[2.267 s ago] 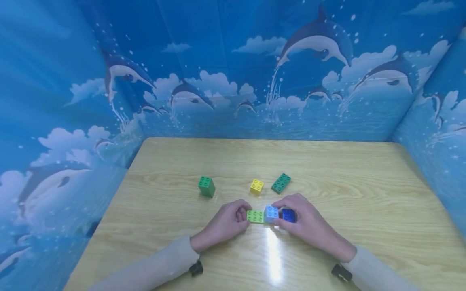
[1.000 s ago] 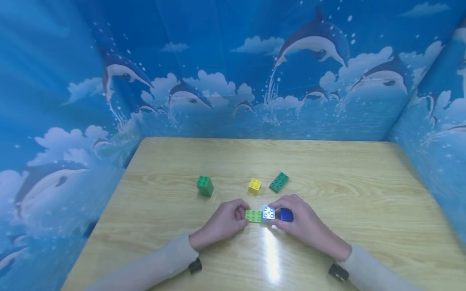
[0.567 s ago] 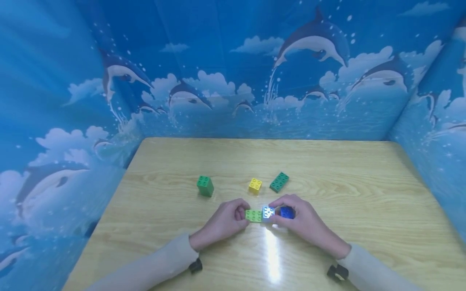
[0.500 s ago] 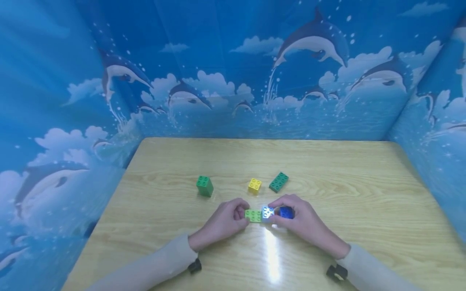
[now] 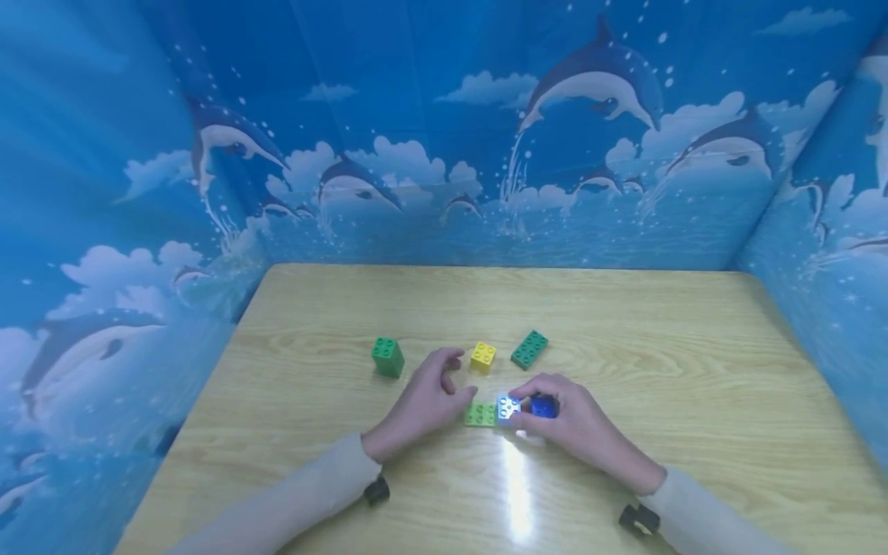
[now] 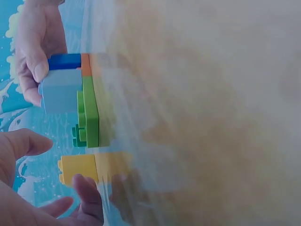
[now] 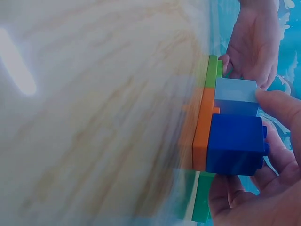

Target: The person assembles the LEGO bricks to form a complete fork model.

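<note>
My right hand (image 5: 579, 420) pinches a light blue building brick (image 5: 509, 409) between thumb and fingers. That brick stands across a light green studded plate (image 5: 480, 415) and an orange one (image 7: 204, 132) lying end to end. A dark blue brick (image 7: 234, 143) sits on the orange plate, within the curve of the right hand. My left hand (image 5: 425, 395) holds nothing, its thumb and fingers spread. The thumb tip is just above the light green plate's left end, and its fingers reach toward a small yellow brick (image 5: 482, 357) on the table.
Behind the hands, a dark green studded plate (image 5: 529, 350) lies slanted on the wooden table (image 5: 659, 347). To the left stands a tall green brick (image 5: 388, 358). Dolphin-printed cloth (image 5: 416, 116) walls the table's back and sides.
My left hand has let go of the light green plate's left end and moved forward, fingers spreading toward the yellow brick. The right hand keeps its pinch on the light blue brick.
</note>
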Available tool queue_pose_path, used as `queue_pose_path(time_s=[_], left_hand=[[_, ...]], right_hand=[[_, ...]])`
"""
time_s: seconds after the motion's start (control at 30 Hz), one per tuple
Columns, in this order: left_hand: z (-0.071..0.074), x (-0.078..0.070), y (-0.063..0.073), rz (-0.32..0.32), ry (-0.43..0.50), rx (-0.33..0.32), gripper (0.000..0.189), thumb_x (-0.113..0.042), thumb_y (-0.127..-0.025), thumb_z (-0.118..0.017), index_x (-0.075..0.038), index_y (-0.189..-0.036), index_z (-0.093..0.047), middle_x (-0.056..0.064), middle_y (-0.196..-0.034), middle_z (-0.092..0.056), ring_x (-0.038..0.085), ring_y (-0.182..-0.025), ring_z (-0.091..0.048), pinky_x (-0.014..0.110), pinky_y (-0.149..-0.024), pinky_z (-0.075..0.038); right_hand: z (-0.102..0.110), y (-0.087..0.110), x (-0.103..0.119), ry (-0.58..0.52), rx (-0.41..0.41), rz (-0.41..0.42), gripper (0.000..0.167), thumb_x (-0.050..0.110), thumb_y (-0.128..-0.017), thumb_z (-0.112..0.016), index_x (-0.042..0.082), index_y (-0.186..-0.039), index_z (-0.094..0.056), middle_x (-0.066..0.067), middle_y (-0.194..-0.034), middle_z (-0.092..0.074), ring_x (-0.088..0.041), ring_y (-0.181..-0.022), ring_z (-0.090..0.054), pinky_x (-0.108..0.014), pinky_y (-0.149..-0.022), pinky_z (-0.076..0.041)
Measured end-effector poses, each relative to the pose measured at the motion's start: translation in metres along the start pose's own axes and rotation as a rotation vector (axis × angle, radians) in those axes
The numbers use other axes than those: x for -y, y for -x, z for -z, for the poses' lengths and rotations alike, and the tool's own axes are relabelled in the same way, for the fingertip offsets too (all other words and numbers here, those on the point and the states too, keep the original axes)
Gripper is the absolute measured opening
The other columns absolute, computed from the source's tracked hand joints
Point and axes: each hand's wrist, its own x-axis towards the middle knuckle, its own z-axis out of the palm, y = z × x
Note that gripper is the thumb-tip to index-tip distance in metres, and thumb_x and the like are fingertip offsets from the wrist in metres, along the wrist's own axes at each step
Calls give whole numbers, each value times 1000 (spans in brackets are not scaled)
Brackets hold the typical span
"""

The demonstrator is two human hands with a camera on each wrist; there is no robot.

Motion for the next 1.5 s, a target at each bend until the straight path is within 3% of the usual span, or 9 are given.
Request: queue_pose_path(time_s=[0.2, 0.57, 0.87, 1.0, 1.5], left_hand=[[-3, -2, -17, 1, 62, 7, 75, -20, -96, -84, -15, -162, -49, 5, -154, -57, 16, -89, -64, 31, -70, -58], [-8, -3, -38, 12, 158, 15, 61, -1, -95, -79, -17, -151, -62, 5, -152, -60, 18, -93, -65, 31, -77, -60], [-8, -1, -45, 43, 191, 25, 60, -3, -94, -81, -21, -149, -64, 3, -153, -61, 20, -95, -65, 36, -83, -60], [-10, 1, -46, 27, 198, 28, 53, -5, -94, -82, -20, -142, -68, 2, -144, -65, 20, -94, -64, 36, -83, -58], [-8, -2, -39, 46, 152, -3, 46, -3, -97, -78, -15, -139, -66, 4, -134, -66, 19, -90, -65, 34, -78, -58]], right_hand=[[1, 1, 0, 17, -11, 0, 31, 36, -90, -91, 24, -117, -80, 14, -103, -74, -18, -109, -67, -53, -100, -56], [0, -1, 1, 25, -14, 6, 30, 33, -90, -92, 25, -117, -80, 14, -103, -73, -17, -108, -68, -54, -101, -56], [-1, -1, 1, 9, -9, -7, 31, 32, -90, -91, 24, -117, -80, 14, -103, -74, -17, -107, -68, -52, -101, -56], [1, 1, 0, 19, -7, -10, 31, 34, -91, -91, 24, -118, -80, 14, -103, -74, -17, -108, -68, -54, -101, -56], [0, 1, 0, 0, -19, -11, 29, 33, -91, -91, 24, -117, -80, 13, -106, -75, -20, -110, -68, -57, -103, -54]])
